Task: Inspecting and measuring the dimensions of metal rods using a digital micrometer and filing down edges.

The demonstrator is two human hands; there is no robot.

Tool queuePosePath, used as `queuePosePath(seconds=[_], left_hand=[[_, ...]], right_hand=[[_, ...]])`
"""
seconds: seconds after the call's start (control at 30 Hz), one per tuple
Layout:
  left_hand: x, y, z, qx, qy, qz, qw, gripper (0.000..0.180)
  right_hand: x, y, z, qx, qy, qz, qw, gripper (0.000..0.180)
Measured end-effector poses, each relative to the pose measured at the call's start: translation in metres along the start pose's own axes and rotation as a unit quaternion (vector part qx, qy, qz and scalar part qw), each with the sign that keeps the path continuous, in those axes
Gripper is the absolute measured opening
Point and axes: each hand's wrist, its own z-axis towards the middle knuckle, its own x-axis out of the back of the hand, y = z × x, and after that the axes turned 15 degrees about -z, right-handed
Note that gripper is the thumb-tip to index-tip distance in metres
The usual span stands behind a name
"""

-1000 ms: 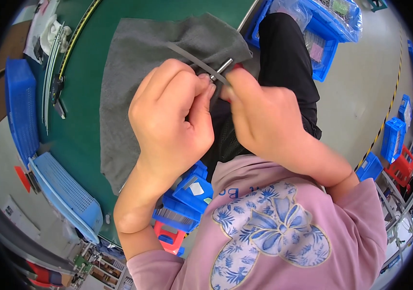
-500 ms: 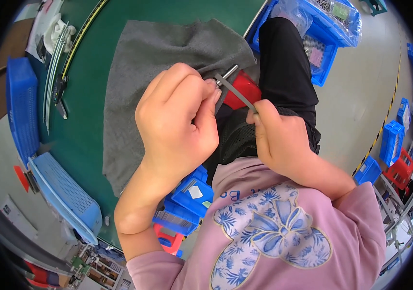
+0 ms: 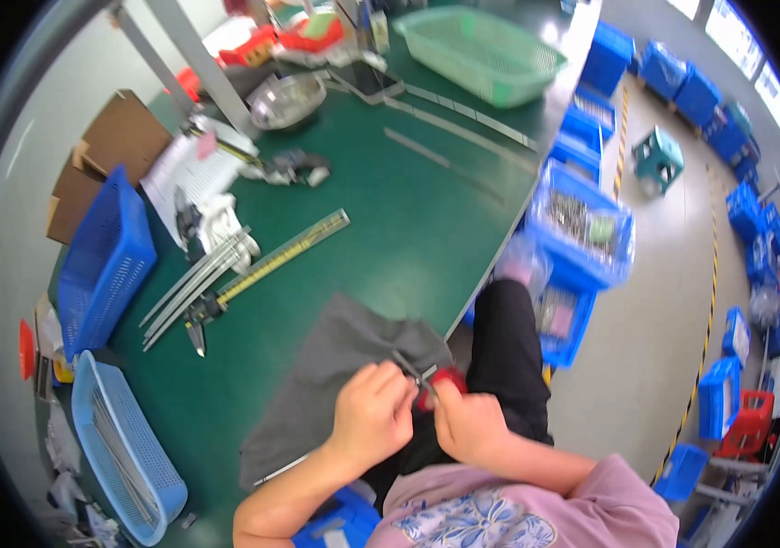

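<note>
Left hand (image 3: 370, 413) is curled with the fingers clenched around a thin dark metal strip (image 3: 405, 367), which juts up and away from the fingertips over the near edge of the green work table (image 3: 390, 219). Right hand (image 3: 468, 422) sits just beside it, the two hands touching at the fingertips; its fingers are closed on a small red-handled tool (image 3: 440, 382) — only the red part shows between the hands, and what its working end does cannot be made out. Both hands hover over the person's lap, at the table's near edge.

Under and beside the left hand lies a grey cloth (image 3: 331, 374), spread on the table and drooping over the edge toward the lap. Further left on the table: a long yellowish ruler (image 3: 289, 256), a dark caliper (image 3: 200, 320) and a bundle of flat metal strips (image 3: 194, 283) — all well apart from the hands. A dark blue plastic basket (image 3: 102, 265) stands at the left edge, a light blue plastic basket (image 3: 125, 447) below it. A pale green mesh basket (image 3: 481, 50) sits at the far end. Blue plastic bins (image 3: 582, 228) with small parts stand on the floor to the right of the table, near the person's black-trousered leg (image 3: 509, 365).
</note>
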Motion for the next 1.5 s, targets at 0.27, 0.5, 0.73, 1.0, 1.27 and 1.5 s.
queuePosePath(seconds=[0.27, 0.5, 0.73, 1.0, 1.27, 1.5], left_hand=[[-0.004, -0.003, -0.001, -0.018, 0.025, -0.017, 0.999, 0.013], [-0.003, -0.009, 0.009, -0.021, 0.024, -0.009, 0.999, 0.012], [-0.003, -0.005, 0.003, -0.013, 0.006, -0.002, 1.000, 0.010], [-0.005, -0.011, 0.002, -0.017, 0.027, -0.015, 0.999, 0.015], [0.007, -0.003, 0.017, -0.010, 0.002, -0.005, 1.000, 0.013], [0.003, -0.001, 0.007, 0.007, 0.000, 0.007, 1.000, 0.013]], right_hand=[[-0.005, 0.004, 0.004, 0.001, 0.014, -0.008, 1.000, 0.010], [-0.005, 0.010, 0.008, 0.001, 0.029, -0.024, 0.999, 0.010], [-0.006, 0.008, -0.002, -0.013, 0.030, -0.001, 0.999, 0.008], [-0.010, 0.007, 0.009, 0.001, 0.048, 0.042, 0.998, 0.007], [0.016, 0.008, 0.009, -0.026, 0.069, 0.146, 0.987, 0.011], [0.007, 0.006, 0.002, 0.008, 0.060, 0.173, 0.983, 0.005]])
